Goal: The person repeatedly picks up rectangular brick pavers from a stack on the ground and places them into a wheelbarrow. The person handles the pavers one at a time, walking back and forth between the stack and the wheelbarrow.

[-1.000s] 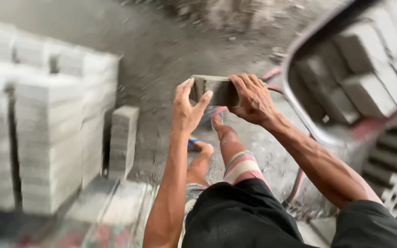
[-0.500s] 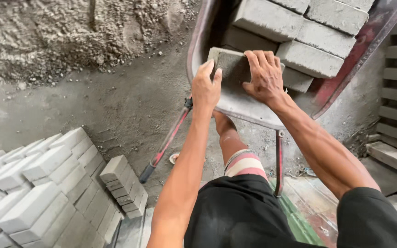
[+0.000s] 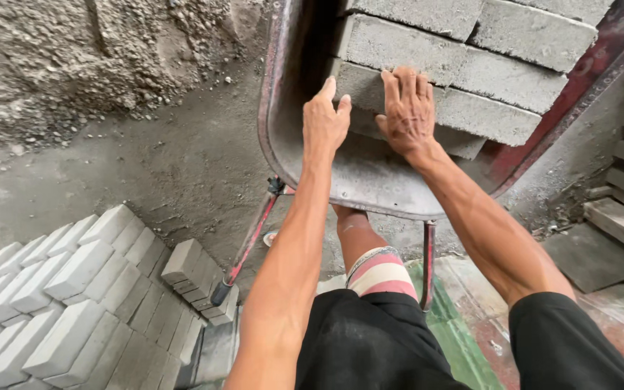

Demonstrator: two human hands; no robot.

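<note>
Both hands press a grey block (image 3: pixel 370 123) flat into the wheelbarrow (image 3: pixel 276 144), against its near rim; the left hand (image 3: pixel 325 119) cups its end, fingers open; the right hand (image 3: pixel 407 108) lies spread on top, grasping nothing, snugging it under the stacked blocks (image 3: pixel 464 72).

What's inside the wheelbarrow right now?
The wheelbarrow holds stacked grey blocks in several layers. The right hand lies on a lower block; the left hand is at its end. The tray floor beneath the stack is covered.

wheelbarrow (image 3: pixel 370 188) and upper blocks (image 3: pixel 464 22) seemingly cut off above.
</note>
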